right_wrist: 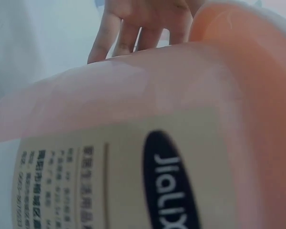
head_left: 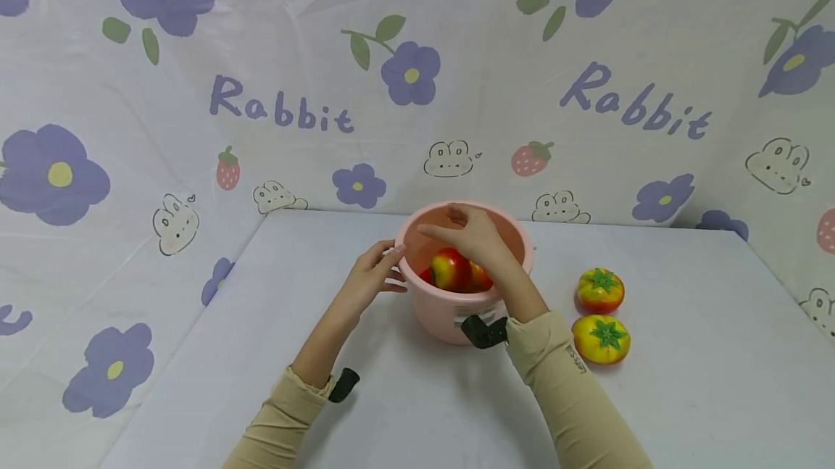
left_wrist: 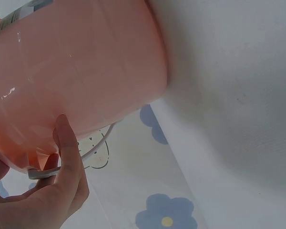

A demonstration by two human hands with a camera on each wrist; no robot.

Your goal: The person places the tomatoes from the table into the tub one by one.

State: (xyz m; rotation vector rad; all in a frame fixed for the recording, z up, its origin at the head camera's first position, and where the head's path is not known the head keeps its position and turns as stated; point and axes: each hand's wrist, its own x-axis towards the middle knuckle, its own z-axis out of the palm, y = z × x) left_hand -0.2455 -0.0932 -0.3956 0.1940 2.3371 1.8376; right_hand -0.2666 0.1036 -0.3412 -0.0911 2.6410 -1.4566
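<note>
Well, left hand [head_left: 372,273] gripping pink bucket [head_left: 432,312], right hand [head_left: 472,233] over fruit [head_left: 450,270] inside, thumb and fingers apart

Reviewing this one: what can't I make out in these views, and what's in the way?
- Head view: how many glossy red-and-yellow fruits lie inside the round pink plastic bucket; its near wall and the right forearm hide part.
- Head view: the palm of the bare right hand, hidden behind its back.
- Right wrist view: the full beige label, cut off by the bottom edge.
- Left wrist view: the thin pale handle's far end, behind the bucket.
</note>
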